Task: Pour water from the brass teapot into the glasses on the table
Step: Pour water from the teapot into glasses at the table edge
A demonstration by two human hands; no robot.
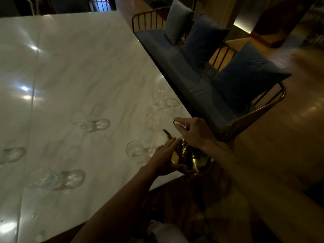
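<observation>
The brass teapot (191, 157) stands at the near right corner of the white marble table (73, 67), spout pointing up and left. My left hand (164, 157) lies flat against the pot's left side, thumb under its belly. My right hand (192, 132) hovers over the top, fingers pinched on the thin wire handle loop. Several clear glasses stand on the table: one (135, 149) just left of the pot, one (158, 98) by the right edge, one (80, 120) in the middle, one (42, 177) nearer left.
A blue cushioned bench (184, 67) with a brass-coloured metal frame and three pillows runs along the table's right edge. Wooden floor lies beyond it. Another glass (10, 154) is cut off at the left frame edge. Something white (166, 230) sits below the table near me.
</observation>
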